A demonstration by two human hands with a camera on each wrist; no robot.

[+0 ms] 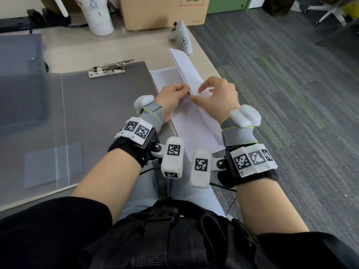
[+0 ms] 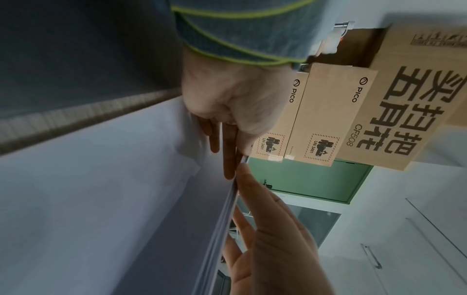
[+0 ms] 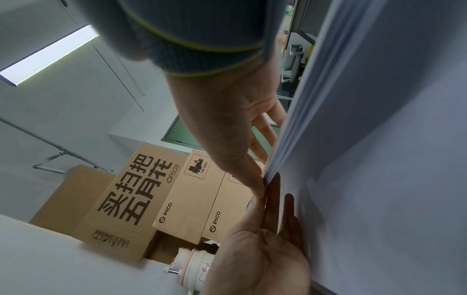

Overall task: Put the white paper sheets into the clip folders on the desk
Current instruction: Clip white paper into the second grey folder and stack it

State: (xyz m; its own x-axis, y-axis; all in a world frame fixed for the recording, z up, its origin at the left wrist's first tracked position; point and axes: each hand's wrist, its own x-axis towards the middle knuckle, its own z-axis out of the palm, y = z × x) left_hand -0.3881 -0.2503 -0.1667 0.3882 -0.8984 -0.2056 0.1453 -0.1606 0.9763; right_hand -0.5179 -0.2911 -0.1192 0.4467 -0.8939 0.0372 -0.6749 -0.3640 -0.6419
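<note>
A grey clip folder [image 1: 108, 105] lies open on the desk, its metal clip [image 1: 109, 69] at the far edge. Right of it, a thin stack of white paper sheets [image 1: 186, 68] is tilted up on its long edge. My left hand [image 1: 178, 90] pinches the stack's near end, thumb on one face and fingers on the other. My right hand [image 1: 207, 88] grips the same end from the right. In the left wrist view the left hand [image 2: 227, 123] and right hand [image 2: 272, 229] meet along the stack's edge [image 2: 227, 215]. More white sheets [image 1: 190, 125] lie flat beneath the hands.
The folder's clear cover [image 1: 29, 113] is spread to the left. A white tumbler [image 1: 99, 14], a cardboard box [image 1: 163, 10] and a white controller [image 1: 181, 36] stand at the back. The desk edge runs just right of the sheets, with grey carpet [image 1: 291, 94] beyond.
</note>
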